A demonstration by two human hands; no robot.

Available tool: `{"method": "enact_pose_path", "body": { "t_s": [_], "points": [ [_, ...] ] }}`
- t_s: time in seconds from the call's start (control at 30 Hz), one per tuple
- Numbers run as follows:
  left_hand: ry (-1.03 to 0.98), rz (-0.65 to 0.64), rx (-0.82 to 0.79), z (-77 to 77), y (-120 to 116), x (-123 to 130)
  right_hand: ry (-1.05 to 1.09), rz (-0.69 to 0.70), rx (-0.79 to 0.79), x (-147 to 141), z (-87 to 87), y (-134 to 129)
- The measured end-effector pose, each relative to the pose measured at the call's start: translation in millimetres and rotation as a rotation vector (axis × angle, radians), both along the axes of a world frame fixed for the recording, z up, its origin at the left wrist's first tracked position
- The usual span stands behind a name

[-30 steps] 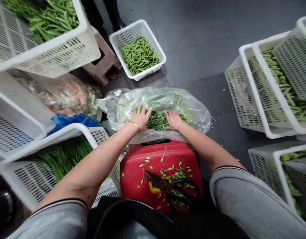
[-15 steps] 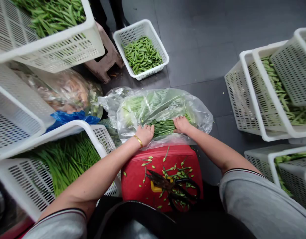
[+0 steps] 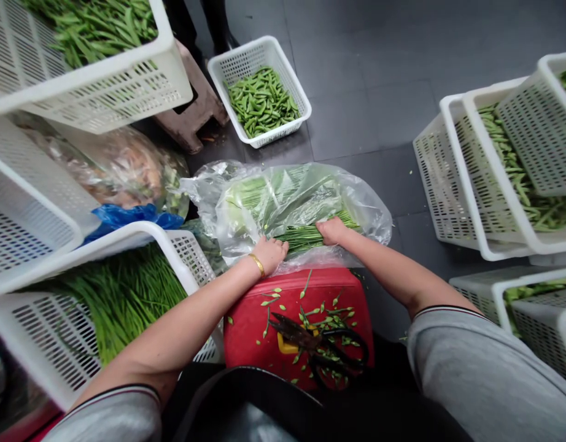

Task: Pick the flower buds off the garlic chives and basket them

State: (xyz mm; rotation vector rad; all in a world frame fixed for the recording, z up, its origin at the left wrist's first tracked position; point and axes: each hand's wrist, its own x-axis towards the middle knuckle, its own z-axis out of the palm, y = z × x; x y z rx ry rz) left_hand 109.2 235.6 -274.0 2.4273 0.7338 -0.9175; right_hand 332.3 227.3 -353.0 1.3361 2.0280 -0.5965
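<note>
A bunch of flowering garlic chives (image 3: 302, 238) lies in the opening of a clear plastic bag (image 3: 375, 215). At the bunch's left part, my left hand (image 3: 270, 255), with a gold bracelet at the wrist, has its fingers curled over the stems. My right hand (image 3: 333, 231) is closed around the bunch farther right, its thumb side toward the left hand. More pale green stems show through the film behind the hands. Black-handled scissors (image 3: 306, 337) lie on the red stool (image 3: 246, 331) just in front of me, among scattered chive buds.
To my left, a white basket (image 3: 193, 261) holds long green chives. Ahead on the floor stands a basket (image 3: 306, 110) of pea pods. Stacked white baskets (image 3: 437, 178) flank the right side. Another person's boot (image 3: 221, 31) is visible at the top.
My right hand has turned and closed more tightly around the chives, shifting slightly left. My left hand has slid a little to the right and down along the bunch.
</note>
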Motion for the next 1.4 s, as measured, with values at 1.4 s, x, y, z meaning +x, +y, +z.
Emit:
{"method": "enact_pose_path", "body": {
  "t_s": [1.4],
  "points": [
    [-0.776, 0.534, -0.618, 154.8, -168, -5, 0.095, -0.641, 0.107, 25, 392.9, -180]
  ]
}}
